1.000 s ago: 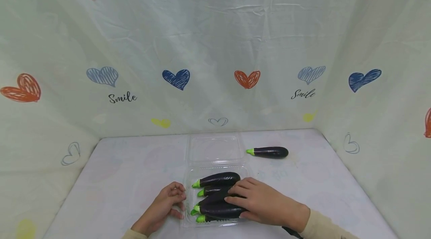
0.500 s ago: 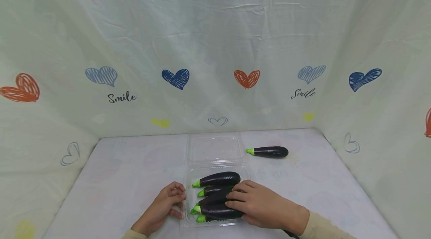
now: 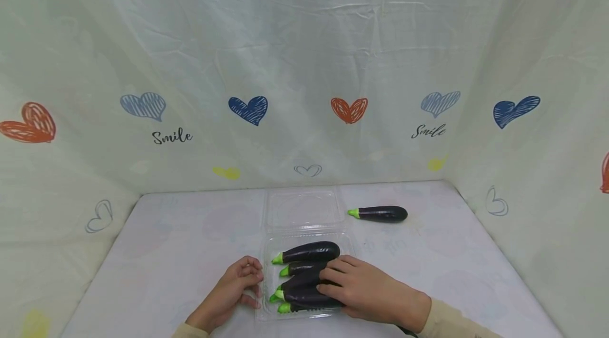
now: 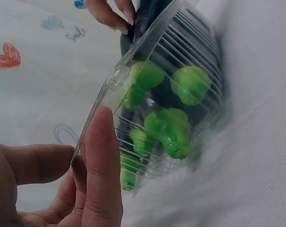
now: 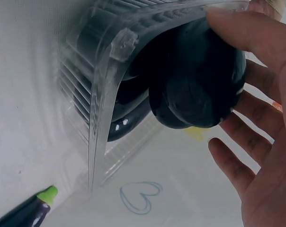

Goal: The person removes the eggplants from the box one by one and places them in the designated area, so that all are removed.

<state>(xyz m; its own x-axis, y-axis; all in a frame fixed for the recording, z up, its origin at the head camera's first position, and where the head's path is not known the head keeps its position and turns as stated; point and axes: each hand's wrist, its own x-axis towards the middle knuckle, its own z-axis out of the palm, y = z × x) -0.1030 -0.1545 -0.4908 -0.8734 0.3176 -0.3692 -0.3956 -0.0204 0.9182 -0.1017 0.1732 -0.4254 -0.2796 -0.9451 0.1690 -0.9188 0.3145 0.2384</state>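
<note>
Under the curled fingers of the right hand [image 3: 366, 291] lie the rounded ends of the upper eggplants [image 3: 304, 297], heaped over others in a clear container [image 3: 272, 246]; the hand is closed round those ends, its thumb by the rim. To the left of that hold, the left hand [image 3: 233, 289] pinches the container's edge between thumb and finger, next to the green stems [image 3: 279, 294]. Since a second ago the right hand has edged slightly nearer the person, while the left has kept its place. Beyond both hands spreads the open lid [image 3: 304, 210], and past the right hand a lone eggplant [image 3: 383, 214] rests unmoved on the table [image 3: 183, 243]
</note>
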